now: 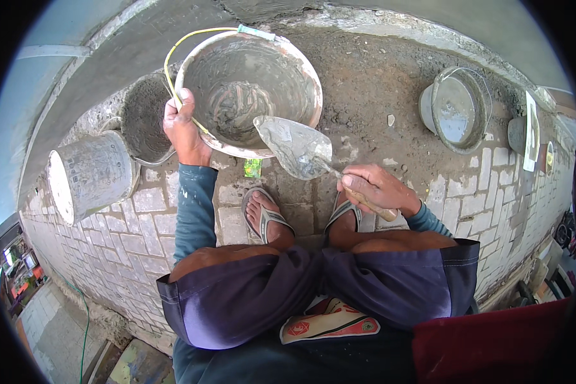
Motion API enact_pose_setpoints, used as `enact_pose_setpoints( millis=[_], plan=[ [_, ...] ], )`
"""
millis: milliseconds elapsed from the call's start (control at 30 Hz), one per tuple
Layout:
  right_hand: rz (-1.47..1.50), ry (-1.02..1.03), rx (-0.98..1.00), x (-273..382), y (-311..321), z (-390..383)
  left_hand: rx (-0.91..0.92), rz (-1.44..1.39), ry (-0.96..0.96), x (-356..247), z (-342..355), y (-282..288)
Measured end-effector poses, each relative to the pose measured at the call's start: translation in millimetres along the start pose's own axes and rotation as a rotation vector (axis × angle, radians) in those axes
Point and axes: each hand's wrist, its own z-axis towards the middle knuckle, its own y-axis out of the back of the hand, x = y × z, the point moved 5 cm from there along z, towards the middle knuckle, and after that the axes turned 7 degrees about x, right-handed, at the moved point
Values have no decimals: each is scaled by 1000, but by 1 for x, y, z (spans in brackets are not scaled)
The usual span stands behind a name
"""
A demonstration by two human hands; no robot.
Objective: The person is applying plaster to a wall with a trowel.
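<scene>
The right hand, at three o'clock in the view, has its fingers clamped round the wooden handle of a trowel. From those fingers the blade runs out toward ten o'clock, smeared with grey mortar, while the butt of the handle pokes out of the grip toward four o'clock. The blade's far part overlaps the five o'clock stretch of the rim of a large bucket (whether metal touches rim, I cannot tell).

The left hand is clamped on that rim between eight and nine o'clock, thumb on the edge, the other fingers partly hidden against the outer wall. A yellow bail loops past this hand up to a pale grip near twelve. Wet mortar coats the inside and lies over the bottom.

Just below the bucket's six o'clock side, a green packet lies on the paving. Toward ten o'clock in the view sits a dark tub; at nine, a tipped pail; at two, a basin holding cloudy liquid.
</scene>
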Motion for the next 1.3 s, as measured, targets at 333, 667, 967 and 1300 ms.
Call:
enact_pose_setpoints(
  millis=[333,667,967,1300],
  plan=[
    [518,-546,-40,-19,48,-24,246,153,-72,-12,-14,-12],
    [-1222,13,-388,45,71,28,499,304,-165,-27,-37,-84],
    [-1288,-28,-287,-64,83,68,735,448,-325,3,-70,-139],
    [702,-541,302,-60,-15,65,640,283,-280,-13,-72,-106]
  ],
)
